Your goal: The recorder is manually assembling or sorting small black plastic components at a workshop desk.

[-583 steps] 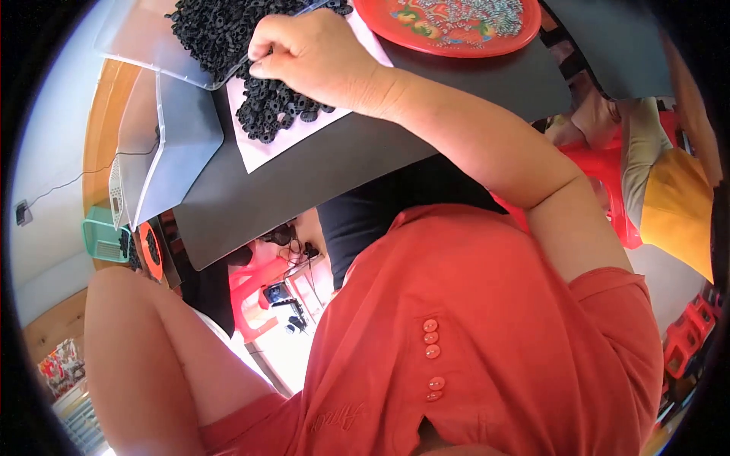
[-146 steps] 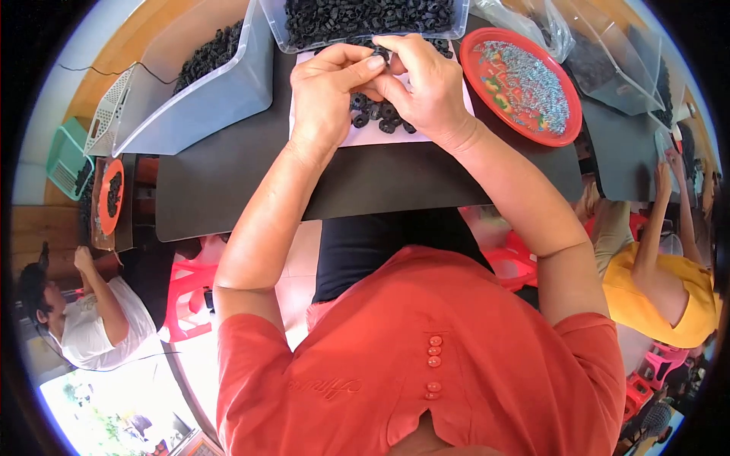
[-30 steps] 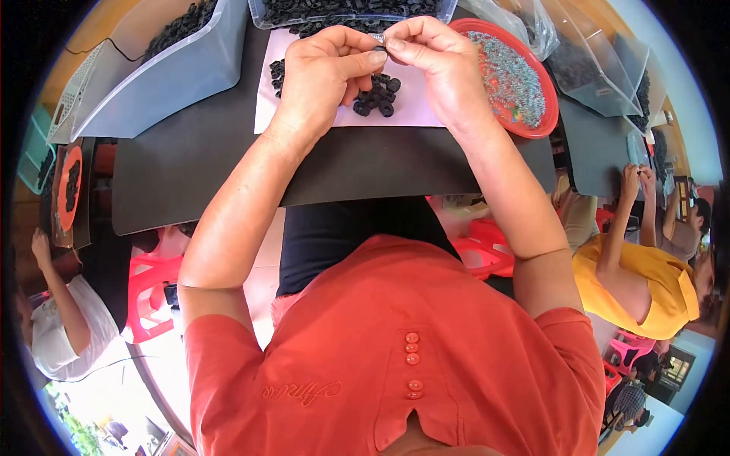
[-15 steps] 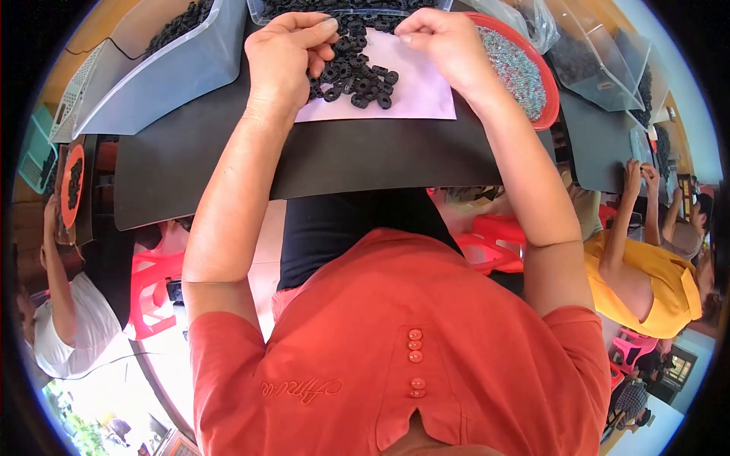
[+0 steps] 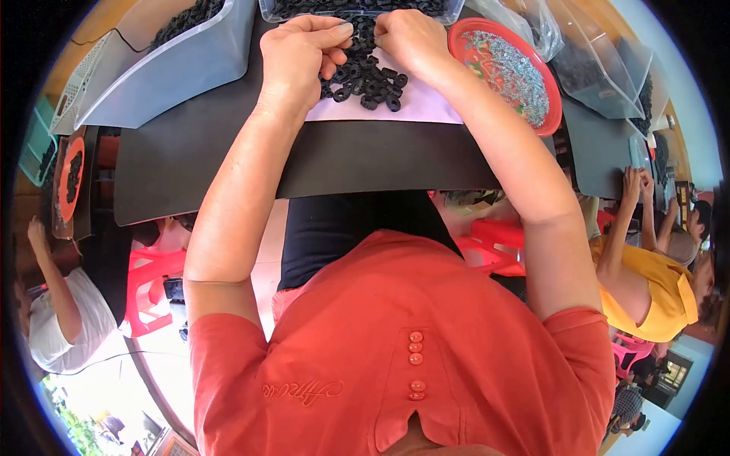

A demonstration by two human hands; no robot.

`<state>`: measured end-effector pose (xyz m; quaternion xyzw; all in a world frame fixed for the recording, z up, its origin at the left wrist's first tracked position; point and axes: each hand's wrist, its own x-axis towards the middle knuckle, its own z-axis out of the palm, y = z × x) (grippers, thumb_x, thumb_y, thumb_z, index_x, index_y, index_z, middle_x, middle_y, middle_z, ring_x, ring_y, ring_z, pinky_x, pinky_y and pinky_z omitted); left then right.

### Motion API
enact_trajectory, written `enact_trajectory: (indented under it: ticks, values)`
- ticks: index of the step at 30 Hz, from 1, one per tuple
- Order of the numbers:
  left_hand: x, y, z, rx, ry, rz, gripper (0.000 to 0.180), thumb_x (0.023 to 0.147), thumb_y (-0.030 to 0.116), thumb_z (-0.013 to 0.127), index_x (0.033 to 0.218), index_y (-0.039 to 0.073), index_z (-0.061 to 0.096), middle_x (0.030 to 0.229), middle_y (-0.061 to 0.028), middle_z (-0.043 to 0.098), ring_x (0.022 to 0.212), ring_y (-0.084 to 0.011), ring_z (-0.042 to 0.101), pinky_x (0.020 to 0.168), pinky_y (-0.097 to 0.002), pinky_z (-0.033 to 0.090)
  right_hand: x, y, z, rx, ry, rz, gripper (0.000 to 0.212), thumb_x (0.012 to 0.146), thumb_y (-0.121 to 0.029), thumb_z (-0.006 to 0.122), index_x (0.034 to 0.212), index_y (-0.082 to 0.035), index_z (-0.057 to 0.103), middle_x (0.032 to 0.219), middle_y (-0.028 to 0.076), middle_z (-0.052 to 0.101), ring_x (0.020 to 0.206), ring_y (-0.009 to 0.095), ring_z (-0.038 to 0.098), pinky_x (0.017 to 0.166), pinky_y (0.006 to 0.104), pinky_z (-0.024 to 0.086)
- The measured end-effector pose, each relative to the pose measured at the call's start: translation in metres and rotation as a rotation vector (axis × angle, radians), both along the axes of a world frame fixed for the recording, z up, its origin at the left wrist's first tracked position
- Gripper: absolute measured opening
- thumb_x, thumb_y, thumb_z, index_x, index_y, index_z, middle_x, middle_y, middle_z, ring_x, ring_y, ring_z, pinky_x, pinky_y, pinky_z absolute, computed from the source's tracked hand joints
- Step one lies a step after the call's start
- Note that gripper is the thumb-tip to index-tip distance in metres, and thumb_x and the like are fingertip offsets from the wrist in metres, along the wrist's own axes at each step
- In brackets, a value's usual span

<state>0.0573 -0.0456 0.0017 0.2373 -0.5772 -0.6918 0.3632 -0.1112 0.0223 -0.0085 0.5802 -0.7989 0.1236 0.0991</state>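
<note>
Nearer to my left hand (image 5: 295, 59) than a moment ago, my right hand (image 5: 414, 45) reaches the small black parts (image 5: 370, 83) piled on the pale sheet (image 5: 426, 110). My hands are apart; I cannot tell whether either pinches anything. Rightward on the counter (image 5: 365, 159) lies a red tray (image 5: 554, 106).

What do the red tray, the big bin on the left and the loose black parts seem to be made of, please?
Red tray: probably smooth plastic, given its evenly coloured rim and soft sheen, though coated metal is possible. Big bin: likely moulded plastic, satin, judging by its milky, bluish wall. Black parts: matte, rubber or plastic; their dull, uniform black leaves it open.
</note>
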Motion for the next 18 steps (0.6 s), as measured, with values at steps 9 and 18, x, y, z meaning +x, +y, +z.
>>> enact_trajectory:
  ticks: [9, 18]
  values:
    - [-0.002, -0.001, -0.003, 0.004, -0.033, -0.02, 0.017, 0.084, 0.004, 0.068, 0.097, -0.007, 0.065, 0.077, -0.0092, 0.065, 0.058, -0.0096, 0.057, 0.046, -0.0198, 0.041, 0.0, 0.008, -0.005, -0.004, -0.009, 0.017, 0.017, 0.077, -0.021, 0.061, 0.088, -0.012, 0.071, 0.08, 0.015, 0.067, 0.077, 0.033, 0.066, 0.067, 0.0429, 0.051]
    - [-0.005, 0.004, -0.007, -0.044, -0.097, -0.041, 0.019, 0.085, 0.004, 0.066, 0.099, -0.007, 0.064, 0.078, -0.0096, 0.065, 0.058, -0.0096, 0.056, 0.046, -0.02, 0.042, 0.013, 0.022, 0.019, -0.376, -0.903, 0.204, 0.006, 0.08, -0.006, 0.066, 0.076, -0.001, 0.067, 0.064, 0.005, 0.063, 0.061, 0.011, 0.06, 0.057, 0.0256, 0.046]
